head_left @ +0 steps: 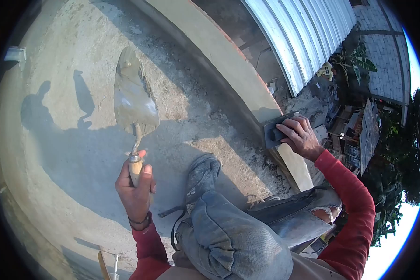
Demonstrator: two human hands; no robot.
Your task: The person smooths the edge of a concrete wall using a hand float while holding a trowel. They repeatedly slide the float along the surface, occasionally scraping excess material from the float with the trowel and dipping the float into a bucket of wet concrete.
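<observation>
My left hand is closed around the wooden handle of a pointing trowel. Wet grey mortar smears its broad blade, which points away from me above the concrete floor. My right hand grips a small dark hand float, its flat face against the top of a low wall. Smooth grey plaster covers the wall top beyond the float; nearer me, the top looks paler. The underside of the float is hidden.
My shoe rests on the rough concrete floor, with my bent knee close below both hands. Across the wall lie a corrugated metal roof, plants and stacked scrap. At bottom left stands a wooden-handled tool.
</observation>
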